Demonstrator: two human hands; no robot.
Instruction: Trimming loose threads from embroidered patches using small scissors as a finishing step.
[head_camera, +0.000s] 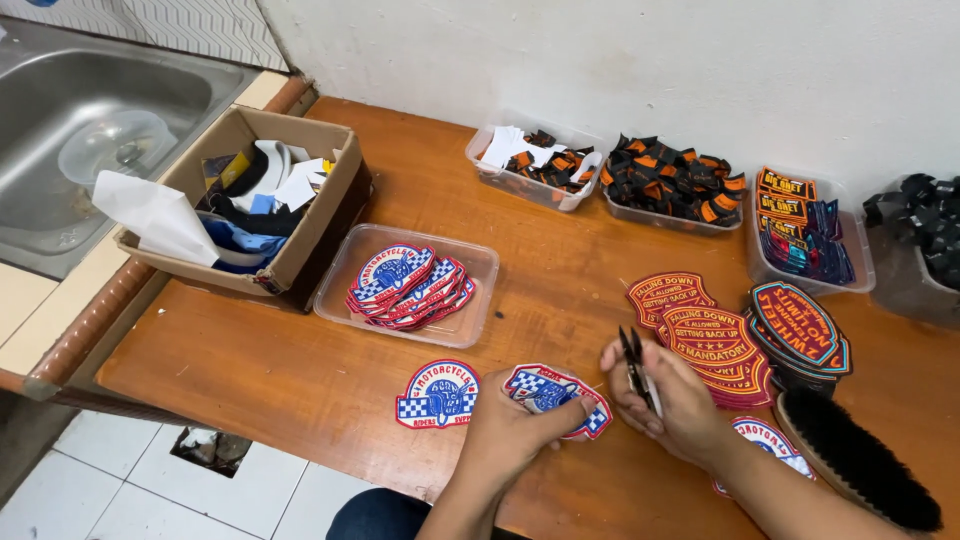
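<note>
My left hand (515, 425) presses a blue, white and red embroidered patch (555, 392) flat on the wooden desk (280, 370), with the fingers closed over its edge. My right hand (675, 400) is closed around small black thread snips (636, 368), whose tips point up, just beside the patch. A second patch of the same kind (438, 394) lies to the left on the desk. Behind it a clear plastic tray (470, 300) holds more of them. A stack of red and orange patches (715, 335) and a black brush (855, 455) are near my right hand.
</note>
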